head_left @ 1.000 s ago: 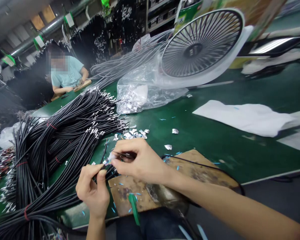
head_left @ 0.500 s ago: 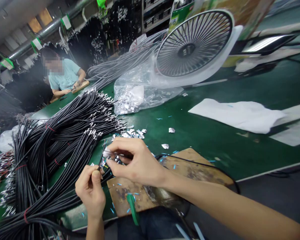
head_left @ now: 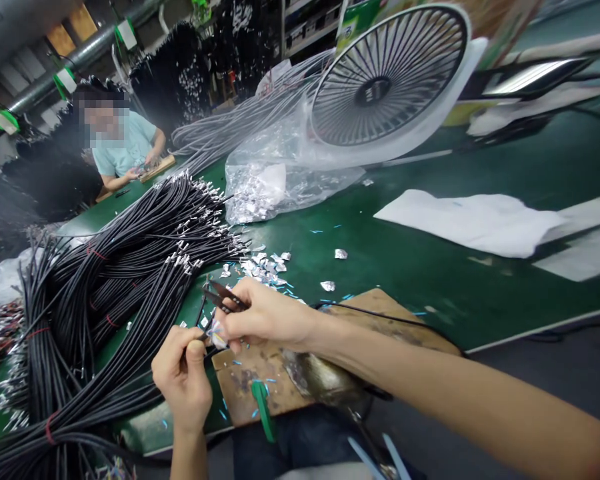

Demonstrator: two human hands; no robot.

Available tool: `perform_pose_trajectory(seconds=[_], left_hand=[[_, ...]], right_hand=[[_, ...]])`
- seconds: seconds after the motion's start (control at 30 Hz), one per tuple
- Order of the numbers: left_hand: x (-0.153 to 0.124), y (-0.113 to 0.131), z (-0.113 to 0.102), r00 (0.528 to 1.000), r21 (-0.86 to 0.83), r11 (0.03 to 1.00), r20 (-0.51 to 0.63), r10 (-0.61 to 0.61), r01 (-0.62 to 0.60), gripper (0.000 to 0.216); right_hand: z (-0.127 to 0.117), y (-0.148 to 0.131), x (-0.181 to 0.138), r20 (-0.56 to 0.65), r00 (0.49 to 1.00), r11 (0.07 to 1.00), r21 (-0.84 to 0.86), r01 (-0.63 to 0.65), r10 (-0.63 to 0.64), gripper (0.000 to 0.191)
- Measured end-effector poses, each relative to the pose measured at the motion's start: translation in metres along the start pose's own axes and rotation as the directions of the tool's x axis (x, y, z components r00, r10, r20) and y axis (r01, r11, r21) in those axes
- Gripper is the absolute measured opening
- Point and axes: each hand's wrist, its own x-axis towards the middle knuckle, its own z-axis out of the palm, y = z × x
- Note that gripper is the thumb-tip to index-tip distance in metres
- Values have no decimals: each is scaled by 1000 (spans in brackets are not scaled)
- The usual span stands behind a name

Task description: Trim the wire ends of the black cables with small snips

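My left hand (head_left: 183,380) is closed in a pinch on the end of a black cable (head_left: 200,319), held up just left of a worn wooden board (head_left: 280,373). My right hand (head_left: 265,317) is closed round small dark snips (head_left: 220,297), whose blades point up and left. Its fingertips also pinch a bit of silver foil (head_left: 215,333) at the cable's tip. Both hands meet above the board's left corner. A big pile of black cables with metal ends (head_left: 110,280) lies to the left on the green table (head_left: 405,267).
Foil scraps (head_left: 265,263) litter the table beyond my hands. A clear bag of foil pieces (head_left: 275,187) and a tilted fan (head_left: 390,80) stand further back. White sheets (head_left: 470,220) lie at right. Another person (head_left: 120,150) works at the far left.
My right hand has turned so the snips now stick up and left, clear of the cable tip, and it has dropped slightly toward my left hand. The view shifted a little.
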Motion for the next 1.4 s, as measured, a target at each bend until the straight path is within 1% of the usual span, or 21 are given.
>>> perform_pose_trajectory(seconds=[0.07,0.17,0.27,0.33,0.4,0.5,0.57,0.63,0.7,0.77,0.83,0.93,1.0,1.03,1.07,1.1,1.17,1.2,1.27,1.37,1.4], left_hand=[[1,1,0,1000,-4,1000,10,-4,4,32],[2,3,0,1000,-4,1000,0,-19,19,35],[3,4,1,999,-1,999,-26,-38,38,39],[3,6,2,998,2,999,-32,-46,46,40],[3,7,2,998,6,999,-29,-52,53,40],[4,6,2,998,12,998,-22,-59,59,41],[6,2,1,1000,41,999,-26,-15,16,42],[8,-2,1,995,112,989,-27,98,-95,40],[8,-2,1,976,213,956,-35,213,-201,35],[8,4,2,965,305,928,-79,249,-215,27],[7,13,3,965,354,921,-134,225,-166,21],[10,23,7,958,300,954,-270,98,-13,19],[13,22,8,906,164,978,-420,-47,127,21],[14,20,9,879,73,982,-462,-123,176,23],[15,17,9,872,-15,977,-448,-199,215,25],[16,13,10,885,-89,963,-382,-268,253,27],[17,4,10,911,-150,925,-176,-373,350,34],[17,-1,9,910,-137,910,-89,-404,391,36],[19,-11,8,915,-14,915,-9,-403,403,31],[21,-22,4,966,327,913,-7,-257,245,20],[23,-25,3,975,390,898,-7,-221,206,18]], right_hand=[[1,2,1,38,999,999,28,-37,36,15],[5,2,-1,-86,987,990,-45,132,-136,11],[9,0,-4,-163,933,939,-184,289,-319,7],[10,1,-5,-136,889,874,-300,383,-437,10],[11,3,-5,-122,822,781,-414,468,-557,14],[12,7,-4,-121,758,692,-519,502,-641,18],[11,9,-3,-107,753,674,-540,504,-649,12],[11,10,-2,-93,737,648,-558,518,-669,13],[10,13,-2,-88,697,603,-584,543,-712,14],[10,15,-1,-85,660,562,-611,557,-746,14],[10,17,-1,-84,647,543,-631,554,-757,14],[11,17,0,-49,686,541,-656,526,-726,17],[10,14,-1,-53,717,567,-653,502,-696,16],[9,11,-2,-88,723,596,-638,488,-685,14],[7,8,-2,-149,717,633,-613,473,-680,13],[4,4,-3,-231,699,672,-583,457,-677,14],[-3,-1,-4,-396,630,729,-521,445,-668,19],[-6,-3,-4,-453,596,743,-494,452,-663,21],[-11,-5,-3,-511,549,750,-458,477,-661,22],[-14,-4,-2,-505,565,757,-416,504,-653,22],[-14,-4,-2,-498,579,764,-407,501,-645,23]])
